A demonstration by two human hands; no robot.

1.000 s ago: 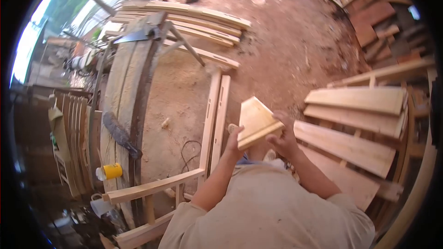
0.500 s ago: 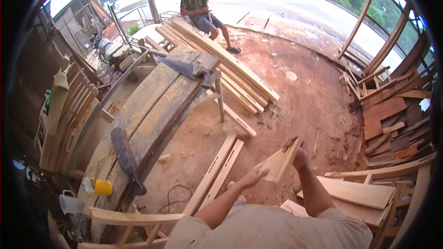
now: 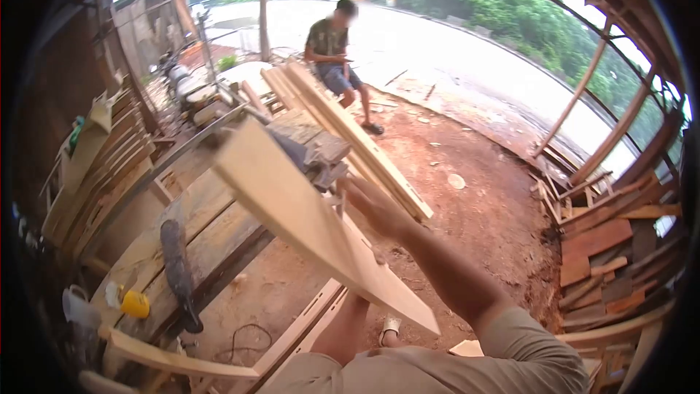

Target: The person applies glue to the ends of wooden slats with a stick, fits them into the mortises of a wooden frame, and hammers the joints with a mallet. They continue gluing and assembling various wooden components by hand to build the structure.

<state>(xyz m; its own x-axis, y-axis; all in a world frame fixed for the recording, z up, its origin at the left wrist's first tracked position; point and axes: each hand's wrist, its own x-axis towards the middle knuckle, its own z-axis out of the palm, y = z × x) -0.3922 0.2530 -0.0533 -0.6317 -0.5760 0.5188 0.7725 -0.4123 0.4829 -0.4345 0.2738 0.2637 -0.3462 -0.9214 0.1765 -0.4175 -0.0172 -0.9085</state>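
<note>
Grip: left hand (image 3: 378, 256) holding tilted wooden board (image 3: 313, 226); right hand (image 3: 370, 204) beyond it, hold unclear.

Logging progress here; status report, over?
Left hand, mostly hidden, holds pale, flat wooden board. Right hand near grey-bladed saw, grip unclear. Possible obstruction: dark, curved tool on weathered wooden bench.

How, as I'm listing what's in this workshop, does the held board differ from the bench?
The board looks pale and clean, while the bench is darker and worn. The board is held up at a slant; the bench stands with a yellow cup on it. Both are wooden.
</note>
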